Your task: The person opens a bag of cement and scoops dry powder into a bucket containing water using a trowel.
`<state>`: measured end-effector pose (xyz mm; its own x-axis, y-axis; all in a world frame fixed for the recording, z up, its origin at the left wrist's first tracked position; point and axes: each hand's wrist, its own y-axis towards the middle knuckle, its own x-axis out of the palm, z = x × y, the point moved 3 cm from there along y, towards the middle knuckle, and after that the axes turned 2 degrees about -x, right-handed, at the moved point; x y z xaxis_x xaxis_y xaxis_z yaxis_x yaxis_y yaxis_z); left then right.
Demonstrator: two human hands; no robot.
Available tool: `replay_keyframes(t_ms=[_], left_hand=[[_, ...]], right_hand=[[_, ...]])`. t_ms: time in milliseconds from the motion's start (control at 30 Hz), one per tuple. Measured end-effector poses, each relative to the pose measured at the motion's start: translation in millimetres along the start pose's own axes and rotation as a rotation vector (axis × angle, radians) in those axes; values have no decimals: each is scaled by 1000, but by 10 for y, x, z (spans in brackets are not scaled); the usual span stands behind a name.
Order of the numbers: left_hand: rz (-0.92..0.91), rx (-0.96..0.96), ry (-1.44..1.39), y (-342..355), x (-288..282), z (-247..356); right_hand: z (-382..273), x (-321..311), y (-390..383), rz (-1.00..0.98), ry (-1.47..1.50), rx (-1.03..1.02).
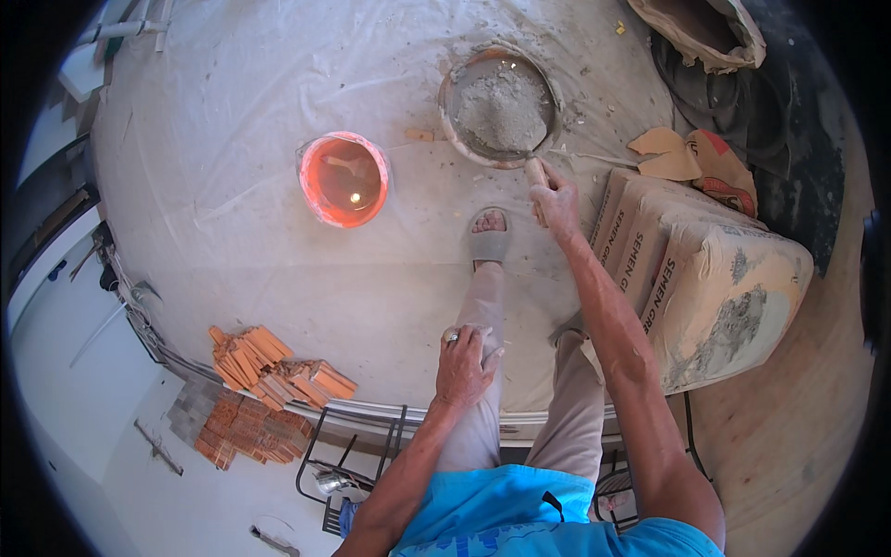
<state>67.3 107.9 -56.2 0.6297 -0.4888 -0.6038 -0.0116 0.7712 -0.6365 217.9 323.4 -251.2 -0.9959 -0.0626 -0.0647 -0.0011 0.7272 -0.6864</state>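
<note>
Grips the pale handle (535, 174) of a hand tool in the right hand (560, 204), with fingers wrapped closely around it, at the near rim of a round basin (449, 110) on a sheeted floor. Cannot tell the shape of the tool's working end, lost against the loose, crumbly grey heap (501, 110) inside the basin. Rests the left hand (464, 369) on the left trouser leg (483, 306), with fingers loosely bent and slightly parted over the cloth and a ring (452, 335) on one of them. Shows bold dark capitals printed in rows along the sides of stacked tan paper sacks (705, 265), to the right of the right forearm (617, 306), with rough grey powder smeared over a bulging end. Shows red and dark print, too, on a torn paper piece (722, 172) above the stack, next to a plain tan scrap (670, 165), with a crumpled, open-mouthed sack (741, 54) farther up. Includes, left of the basin and well apart from both hands, a round orange bucket (325, 208) of liquid, with whitish streaks on the rim and a pale object (345, 165) inside, too unclear to name. Takes in, at lower left, leaning stacks of ribbed orange terracotta pieces (251, 357), near rough reddish bricks (255, 429) and smooth-looking grey blocks (197, 408).
</note>
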Motion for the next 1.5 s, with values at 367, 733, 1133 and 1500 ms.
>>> replay_keyframes(t_ms=[367,733,1133,1500], left_hand=[[7,-14,-29,23,-54,9],[14,-22,-21,15,-36,-18],[39,-21,-59,2,-26,-11],[21,-54,-70,2,-35,-24]], right_hand=[[-203,101,195,-20,-177,-109],[-181,-101,259,-55,-447,-242],[-856,-202,424,-58,-1232,-673],[-1187,-169,660,-332,-1747,-945]])
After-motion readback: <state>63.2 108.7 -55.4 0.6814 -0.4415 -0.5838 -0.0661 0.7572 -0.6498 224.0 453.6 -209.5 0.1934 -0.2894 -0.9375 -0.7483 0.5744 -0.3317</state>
